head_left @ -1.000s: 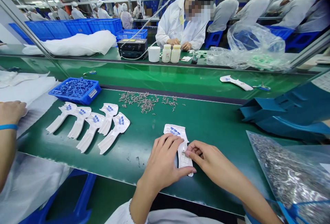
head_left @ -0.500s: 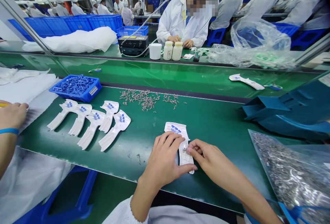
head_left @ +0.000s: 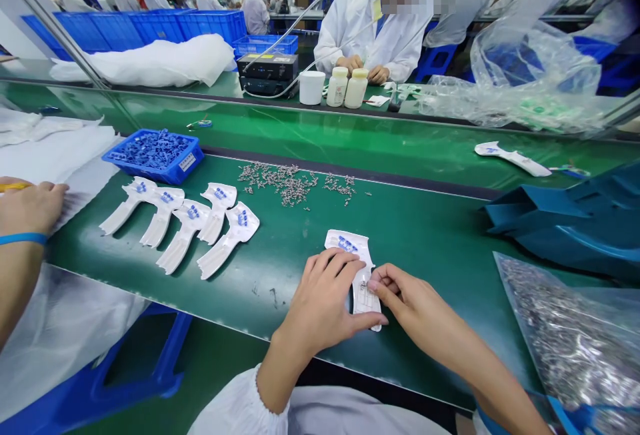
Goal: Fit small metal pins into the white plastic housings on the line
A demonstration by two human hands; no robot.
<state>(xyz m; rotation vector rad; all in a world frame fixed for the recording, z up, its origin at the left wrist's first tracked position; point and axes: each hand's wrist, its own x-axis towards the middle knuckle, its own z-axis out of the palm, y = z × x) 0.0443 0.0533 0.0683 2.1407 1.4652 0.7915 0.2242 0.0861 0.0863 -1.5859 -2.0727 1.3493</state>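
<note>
A white curved plastic handle shell (head_left: 367, 298) with blue pieces at its wide end lies on the green bench before me. My left hand (head_left: 325, 295) is closed over the shell, fingers across its upper part and thumb at its lower end. At the shell's right edge, my right hand (head_left: 405, 295) pinches thumb and forefinger together at a small metal piece (head_left: 364, 283), partly hidden by the fingertips. Several similar white shells (head_left: 227, 238) with blue pieces lie to the left. Beyond them, small metal parts (head_left: 287, 183) are scattered in a loose pile.
A blue bin (head_left: 155, 158) of blue parts stands back left. At the right are a bag of metal parts (head_left: 565, 328) and a teal plastic bin (head_left: 560, 228). A co-worker's hand (head_left: 33, 208) reaches in from the left; another person (head_left: 370, 28) sits opposite.
The whole view has shifted slightly, so the bench things appear a little further right and higher. Both my hands stay at the same shell, with little visible movement. The neighbour's hand remains at the left.
</note>
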